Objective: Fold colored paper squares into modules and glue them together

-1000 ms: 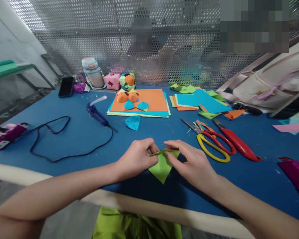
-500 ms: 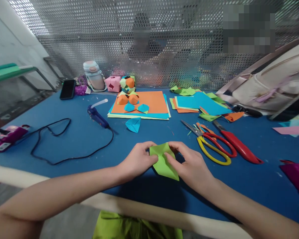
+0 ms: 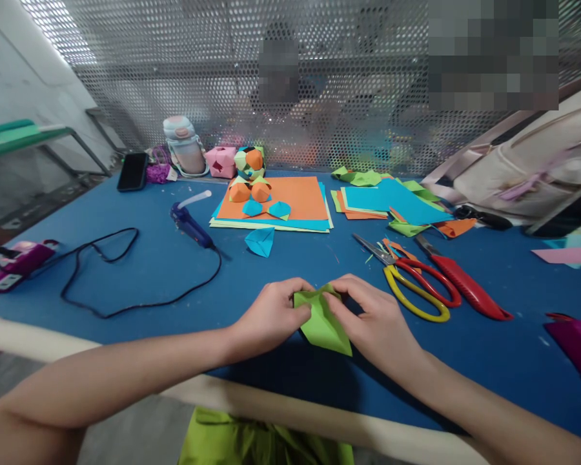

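Note:
A small piece of lime-green paper [image 3: 323, 328] is held up between both hands near the table's front edge, its upper edge bent. My left hand [image 3: 277, 314] pinches its left corner between thumb and fingers. On the right side, my right hand [image 3: 370, 316] grips it with the thumb on the front and the fingers behind. Beyond the hands lies a folded blue paper piece [image 3: 260, 242]. Two blue folded pieces [image 3: 279, 210] and orange-and-green ones [image 3: 260, 190] rest on a stack of coloured sheets [image 3: 297, 197].
To the right lie scissors [image 3: 419, 284] with red and yellow handles, a red cutter [image 3: 469, 284] and blue paper sheets [image 3: 392, 197]. A blue glue gun [image 3: 191, 225] with a looping cord lies left. Behind stand a bottle [image 3: 186, 148] and a patterned paper ball [image 3: 250, 163].
The green paper's upper edge has bent more between my fingers, and the paper has shifted slightly right and down. Both hands keep their hold.

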Demonstrator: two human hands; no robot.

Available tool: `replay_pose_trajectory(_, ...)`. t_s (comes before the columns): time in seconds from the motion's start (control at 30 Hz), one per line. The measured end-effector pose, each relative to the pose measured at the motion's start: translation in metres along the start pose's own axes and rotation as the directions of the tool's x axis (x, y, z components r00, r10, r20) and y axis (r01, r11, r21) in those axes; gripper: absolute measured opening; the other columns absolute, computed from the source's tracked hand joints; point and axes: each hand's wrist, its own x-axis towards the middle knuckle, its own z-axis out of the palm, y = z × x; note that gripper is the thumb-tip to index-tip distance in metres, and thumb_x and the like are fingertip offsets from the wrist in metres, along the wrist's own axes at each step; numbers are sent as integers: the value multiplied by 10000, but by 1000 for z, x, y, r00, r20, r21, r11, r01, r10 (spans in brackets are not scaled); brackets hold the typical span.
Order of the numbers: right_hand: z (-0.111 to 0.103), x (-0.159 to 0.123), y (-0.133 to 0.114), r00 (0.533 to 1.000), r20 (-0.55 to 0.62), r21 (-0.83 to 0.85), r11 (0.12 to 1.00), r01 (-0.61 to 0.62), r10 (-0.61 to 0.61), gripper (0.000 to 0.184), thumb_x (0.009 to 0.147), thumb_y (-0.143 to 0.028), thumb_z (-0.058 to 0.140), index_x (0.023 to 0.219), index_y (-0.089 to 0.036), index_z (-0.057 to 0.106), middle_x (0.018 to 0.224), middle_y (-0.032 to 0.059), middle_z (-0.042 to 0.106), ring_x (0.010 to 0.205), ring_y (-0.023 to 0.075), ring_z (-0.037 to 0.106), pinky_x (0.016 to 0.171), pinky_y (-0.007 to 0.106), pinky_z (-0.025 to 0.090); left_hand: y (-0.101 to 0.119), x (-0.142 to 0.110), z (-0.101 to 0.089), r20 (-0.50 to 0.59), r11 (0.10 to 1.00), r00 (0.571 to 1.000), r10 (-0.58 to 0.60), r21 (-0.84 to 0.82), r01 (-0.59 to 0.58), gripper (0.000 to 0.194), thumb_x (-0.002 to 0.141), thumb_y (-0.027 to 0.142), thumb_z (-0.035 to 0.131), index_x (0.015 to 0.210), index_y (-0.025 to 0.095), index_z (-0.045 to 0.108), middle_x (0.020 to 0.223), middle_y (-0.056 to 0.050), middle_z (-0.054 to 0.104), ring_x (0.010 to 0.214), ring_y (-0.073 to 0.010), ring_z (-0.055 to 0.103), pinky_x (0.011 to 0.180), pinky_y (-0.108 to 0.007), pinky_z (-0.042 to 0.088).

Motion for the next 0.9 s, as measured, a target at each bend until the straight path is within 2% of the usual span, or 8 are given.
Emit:
replay_pose_trajectory(0.17, 1, 0, 3, 999, -2, 18, 999, 32, -32, 77, 841, -133, 521, 787, -188, 525, 708, 1, 536, 653, 118, 515, 606, 240, 415, -1, 1, 1, -4, 999, 999, 42, -15, -42, 243, 671, 111, 459, 847, 142, 624, 724, 23, 582, 620, -90, 464, 550, -188, 349)
replay_pose_trajectory(0.33, 1, -1, 5, 993, -7, 58, 992, 116, -116, 94, 845, -102, 516, 863, -189, 545, 776, 24, 578, 718, 126, 559, 643, 253, 445, 0, 0, 0, 8, 1000, 1000, 14, -20, -14, 220, 695, 135, 469, 852, 149, 622, 639, 42, 533, 556, -83, 437, 498, -180, 328)
replay_pose_trajectory(0.47, 0, -2, 5, 978, -10, 60, 976, 208, -207, 124, 841, -90, 515, 889, -202, 538, 792, 32, 591, 736, 139, 564, 651, 273, 460, 4, -1, -1, 9, 1000, 1000, 15, -16, -15, 199, 720, 147, 459, 828, 153, 626, 642, 37, 552, 582, -88, 471, 526, -175, 355)
replay_pose_trajectory(0.7, -1, -3, 7, 981, -14, 9, 981, 193, -193, 112, 826, -83, 516, 800, -193, 519, 744, 30, 573, 696, 140, 549, 616, 282, 453, 7, -3, -1, 33, 1000, 999, 13, -6, -13, 158, 757, 169, 452, 740, 148, 608, 600, 36, 552, 577, -88, 497, 521, -168, 357)
replay_pose_trajectory(0.9, -5, -3, 11, 952, 35, -61, 950, 306, -304, 141, 844, -95, 482, 909, -193, 560, 831, 62, 592, 767, 158, 570, 654, 300, 489, 10, -4, -3, 38, 999, 999, -18, -45, 19, 149, 748, 158, 463, 762, 154, 611, 574, 48, 566, 539, -83, 509, 488, -166, 348)
